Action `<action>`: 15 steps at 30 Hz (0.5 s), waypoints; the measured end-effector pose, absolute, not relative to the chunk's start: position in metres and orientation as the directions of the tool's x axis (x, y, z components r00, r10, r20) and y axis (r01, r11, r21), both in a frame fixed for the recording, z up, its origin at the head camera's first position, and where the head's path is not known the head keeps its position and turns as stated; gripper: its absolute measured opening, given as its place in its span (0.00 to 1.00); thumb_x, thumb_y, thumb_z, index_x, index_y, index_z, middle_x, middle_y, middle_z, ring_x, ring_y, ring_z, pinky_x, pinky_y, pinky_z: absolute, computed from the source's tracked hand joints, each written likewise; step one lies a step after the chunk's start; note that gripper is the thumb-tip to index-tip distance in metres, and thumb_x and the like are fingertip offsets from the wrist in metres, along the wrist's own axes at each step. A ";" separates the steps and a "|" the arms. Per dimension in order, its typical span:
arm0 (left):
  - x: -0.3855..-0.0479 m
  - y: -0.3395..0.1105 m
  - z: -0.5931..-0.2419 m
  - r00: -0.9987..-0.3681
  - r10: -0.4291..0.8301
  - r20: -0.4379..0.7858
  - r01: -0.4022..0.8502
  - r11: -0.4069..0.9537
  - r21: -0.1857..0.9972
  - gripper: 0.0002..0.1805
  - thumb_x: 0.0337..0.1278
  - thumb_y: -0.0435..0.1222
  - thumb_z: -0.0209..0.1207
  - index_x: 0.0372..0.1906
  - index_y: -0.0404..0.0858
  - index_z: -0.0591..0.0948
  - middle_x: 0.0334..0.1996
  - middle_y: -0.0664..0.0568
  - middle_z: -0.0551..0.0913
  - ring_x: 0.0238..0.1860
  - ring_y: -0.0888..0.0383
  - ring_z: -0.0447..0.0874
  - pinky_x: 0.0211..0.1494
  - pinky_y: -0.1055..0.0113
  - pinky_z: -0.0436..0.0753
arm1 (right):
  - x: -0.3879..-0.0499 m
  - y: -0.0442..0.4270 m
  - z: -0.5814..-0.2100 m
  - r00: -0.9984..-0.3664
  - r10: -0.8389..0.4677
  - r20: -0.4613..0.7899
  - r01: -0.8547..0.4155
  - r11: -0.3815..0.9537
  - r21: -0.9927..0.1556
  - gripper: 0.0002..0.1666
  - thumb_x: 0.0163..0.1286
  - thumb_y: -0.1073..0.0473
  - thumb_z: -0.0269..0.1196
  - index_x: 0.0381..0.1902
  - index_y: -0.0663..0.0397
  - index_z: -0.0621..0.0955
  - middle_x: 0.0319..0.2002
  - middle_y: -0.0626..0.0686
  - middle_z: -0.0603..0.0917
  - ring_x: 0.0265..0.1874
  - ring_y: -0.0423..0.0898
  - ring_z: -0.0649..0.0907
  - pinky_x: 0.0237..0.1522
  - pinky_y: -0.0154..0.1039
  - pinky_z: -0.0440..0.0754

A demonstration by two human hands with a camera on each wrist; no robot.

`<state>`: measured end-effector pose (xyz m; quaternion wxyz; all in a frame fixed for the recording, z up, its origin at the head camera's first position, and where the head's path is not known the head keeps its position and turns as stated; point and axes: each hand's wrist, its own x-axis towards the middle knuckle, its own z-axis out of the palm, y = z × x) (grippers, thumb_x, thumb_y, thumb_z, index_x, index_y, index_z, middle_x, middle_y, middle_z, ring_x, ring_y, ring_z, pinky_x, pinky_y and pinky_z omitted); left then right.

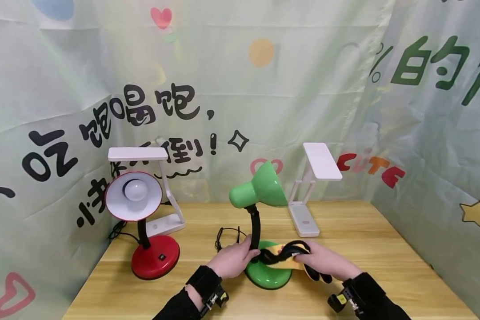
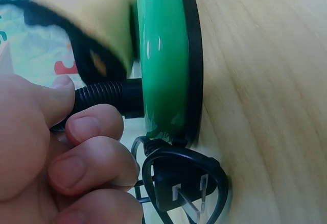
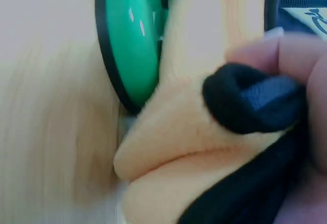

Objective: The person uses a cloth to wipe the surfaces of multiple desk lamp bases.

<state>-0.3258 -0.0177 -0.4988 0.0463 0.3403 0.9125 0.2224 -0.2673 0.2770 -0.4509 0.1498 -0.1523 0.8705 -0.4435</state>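
In the head view, my left hand (image 1: 233,258) grips the black gooseneck of a green desk lamp (image 1: 266,273) near its round base. Curled fingers (image 2: 92,165) show round that ribbed neck in the left wrist view. My right hand (image 1: 323,258) holds a soft yellow-orange cloth piece with black straps (image 1: 282,262) against the right side of the base. Up close in the right wrist view, the fingers pinch a black fabric loop (image 3: 232,99) of it, and the cloth lies beside the green base (image 3: 130,35). What the cloth piece is cannot be told.
On the left stand a red desk lamp (image 1: 155,258) and a white folding lamp (image 1: 166,224) behind it. Another white lamp (image 1: 304,218) stands at the back right. A cord with a black plug (image 2: 179,183) lies by the green base. Printed curtains (image 1: 304,111) enclose the wooden table (image 1: 368,240).
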 end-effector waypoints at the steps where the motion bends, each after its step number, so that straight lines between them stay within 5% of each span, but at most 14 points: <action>1: -0.326 -0.017 -0.499 -0.764 0.641 0.072 0.604 0.672 0.429 0.43 0.77 0.63 0.32 0.79 0.35 0.56 0.51 0.47 0.88 0.50 0.55 0.89 0.54 0.58 0.84 | -0.270 0.275 -0.451 -0.923 -0.366 -0.119 -0.118 0.564 -0.817 0.23 0.75 0.54 0.60 0.63 0.55 0.78 0.58 0.56 0.83 0.56 0.51 0.81 0.54 0.41 0.78; 7: -0.326 -0.016 -0.500 -0.764 0.639 0.087 0.610 0.673 0.417 0.39 0.79 0.59 0.36 0.79 0.36 0.56 0.53 0.47 0.88 0.49 0.55 0.89 0.53 0.57 0.85 | -0.293 0.251 -0.455 -0.975 -0.211 -0.064 -0.074 0.588 -0.805 0.19 0.75 0.52 0.60 0.57 0.55 0.81 0.52 0.54 0.84 0.51 0.46 0.82 0.54 0.45 0.79; 15: -0.326 -0.017 -0.496 -0.743 0.657 0.128 0.635 0.631 0.445 0.30 0.79 0.57 0.39 0.73 0.44 0.64 0.40 0.54 0.87 0.39 0.62 0.88 0.39 0.64 0.82 | -0.334 0.219 -0.464 -0.946 -0.324 -0.025 -0.166 0.548 -0.820 0.16 0.77 0.54 0.57 0.56 0.47 0.84 0.51 0.53 0.86 0.46 0.45 0.81 0.46 0.40 0.76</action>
